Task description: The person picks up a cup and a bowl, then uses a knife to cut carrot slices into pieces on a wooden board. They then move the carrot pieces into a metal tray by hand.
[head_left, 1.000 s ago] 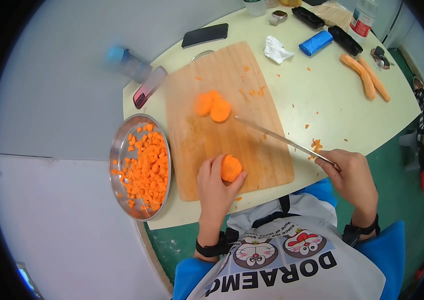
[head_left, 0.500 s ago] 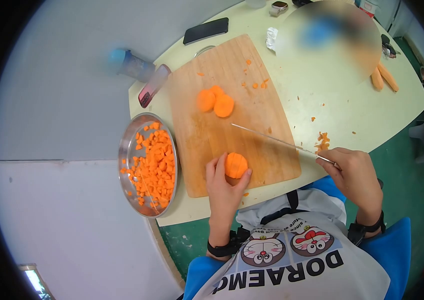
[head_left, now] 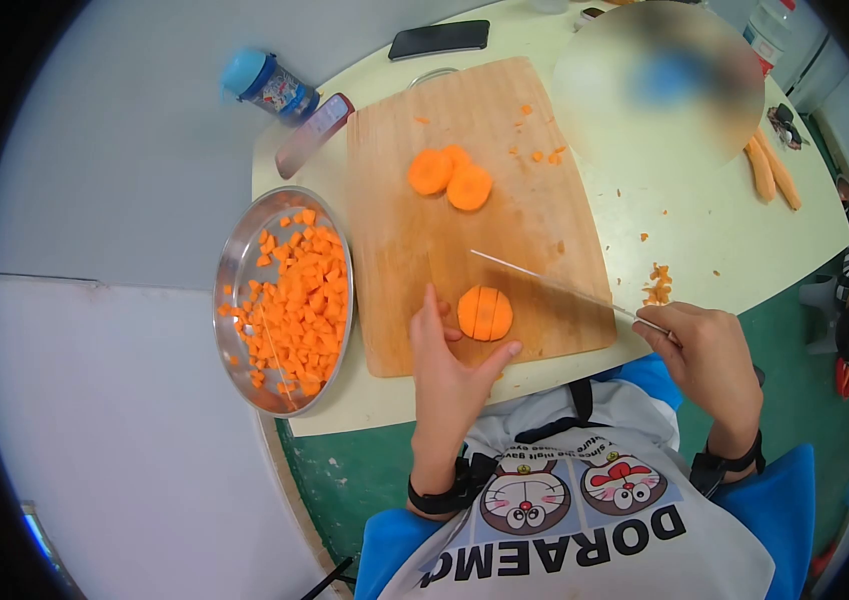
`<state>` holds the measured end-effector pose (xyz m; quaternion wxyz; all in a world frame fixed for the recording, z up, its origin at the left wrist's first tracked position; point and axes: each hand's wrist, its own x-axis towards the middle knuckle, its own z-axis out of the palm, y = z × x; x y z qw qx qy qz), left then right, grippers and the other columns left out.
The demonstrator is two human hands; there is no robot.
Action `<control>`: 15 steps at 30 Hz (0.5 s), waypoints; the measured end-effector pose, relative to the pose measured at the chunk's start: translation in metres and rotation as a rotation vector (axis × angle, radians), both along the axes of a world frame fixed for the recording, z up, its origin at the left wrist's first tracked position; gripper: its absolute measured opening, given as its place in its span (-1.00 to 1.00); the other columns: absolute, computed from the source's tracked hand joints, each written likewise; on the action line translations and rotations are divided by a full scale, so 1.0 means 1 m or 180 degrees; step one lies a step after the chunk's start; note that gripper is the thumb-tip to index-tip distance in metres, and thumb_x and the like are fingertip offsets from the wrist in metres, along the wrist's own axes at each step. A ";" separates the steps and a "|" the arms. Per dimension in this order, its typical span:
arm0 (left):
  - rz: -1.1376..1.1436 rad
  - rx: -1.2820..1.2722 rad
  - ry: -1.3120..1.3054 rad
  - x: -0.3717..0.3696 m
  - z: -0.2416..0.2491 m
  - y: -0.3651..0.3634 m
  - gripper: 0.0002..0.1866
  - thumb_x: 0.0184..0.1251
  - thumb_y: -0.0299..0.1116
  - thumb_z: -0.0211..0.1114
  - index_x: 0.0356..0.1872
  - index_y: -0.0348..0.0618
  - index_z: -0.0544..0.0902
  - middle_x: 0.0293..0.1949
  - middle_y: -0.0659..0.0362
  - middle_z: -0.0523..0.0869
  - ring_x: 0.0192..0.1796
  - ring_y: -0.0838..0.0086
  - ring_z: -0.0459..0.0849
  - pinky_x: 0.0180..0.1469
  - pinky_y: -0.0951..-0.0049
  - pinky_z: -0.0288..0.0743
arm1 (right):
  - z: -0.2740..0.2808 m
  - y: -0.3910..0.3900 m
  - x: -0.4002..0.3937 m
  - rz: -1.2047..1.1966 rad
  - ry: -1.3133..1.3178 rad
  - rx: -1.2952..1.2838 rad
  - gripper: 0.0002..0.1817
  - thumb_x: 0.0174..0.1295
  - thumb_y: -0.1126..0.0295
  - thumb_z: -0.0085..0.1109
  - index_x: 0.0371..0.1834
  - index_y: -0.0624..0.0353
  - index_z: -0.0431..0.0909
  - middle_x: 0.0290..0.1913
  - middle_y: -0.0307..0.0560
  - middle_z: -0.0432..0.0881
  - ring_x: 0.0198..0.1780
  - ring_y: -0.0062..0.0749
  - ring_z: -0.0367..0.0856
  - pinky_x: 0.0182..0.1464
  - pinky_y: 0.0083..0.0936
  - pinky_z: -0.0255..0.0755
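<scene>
A round carrot slice (head_left: 484, 313), scored into strips by lengthwise cuts, lies near the front of the wooden cutting board (head_left: 394, 240). Around its left and near side is my left hand (head_left: 449, 355), fingers and thumb spread apart and gripping nothing. My right hand (head_left: 706, 355) is closed on the handle of a kitchen knife (head_left: 554, 285), whose blade reaches left over the board, beyond the cut slice. Farther back on the board, several whole carrot slices (head_left: 468, 187) lie overlapping in a small group.
Left of the board, a steel dish (head_left: 236, 240) holds diced carrot. Two phones (head_left: 439, 40) and a blue bottle (head_left: 279, 90) are behind it. Peeled carrots (head_left: 769, 170) lie at the far right, and carrot scraps (head_left: 658, 285) right of the board. A blurred patch hides the back right.
My left hand has loosened from the carrot slice and its fingers have spread. Gaps between the strips now show. The knife stays in my right hand, and the view has shifted slightly.
</scene>
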<state>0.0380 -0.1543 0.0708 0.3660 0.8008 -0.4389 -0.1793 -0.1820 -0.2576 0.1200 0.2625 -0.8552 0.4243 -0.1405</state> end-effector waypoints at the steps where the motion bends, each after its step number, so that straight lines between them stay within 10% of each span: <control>1: -0.0009 -0.0065 0.0097 0.003 0.000 0.002 -0.18 -0.07 -0.29 0.49 0.23 -0.35 0.27 -0.02 0.03 0.44 -0.13 0.38 0.46 -0.03 0.42 0.39 | 0.002 0.001 0.002 0.0013 0.0029 -0.0006 -0.91 0.14 0.39 0.16 -0.43 0.16 0.56 -0.54 -0.04 0.53 -0.52 -0.08 0.52 -0.48 -0.30 0.37; 7: 0.0525 -0.2200 0.0858 0.033 0.024 -0.014 -0.50 0.26 -0.22 0.25 0.13 -0.28 0.38 -0.09 0.13 0.54 -0.08 0.51 0.48 -0.02 0.49 0.35 | 0.009 0.006 0.019 0.0421 0.0069 -0.0137 -0.92 0.10 0.39 0.18 -0.41 0.12 0.52 -0.54 -0.11 0.53 -0.54 -0.13 0.53 -0.51 -0.34 0.39; 15: -0.0185 -0.1553 0.0945 0.039 0.026 -0.042 -0.63 0.45 -0.19 -0.03 -0.22 -0.37 0.57 -0.43 0.12 0.61 -0.27 0.48 0.58 -0.08 0.49 0.39 | 0.015 0.008 0.038 0.0886 0.0447 -0.0202 -0.89 0.10 0.37 0.18 -0.44 0.12 0.46 -0.55 -0.18 0.48 -0.53 -0.21 0.56 -0.53 -0.37 0.40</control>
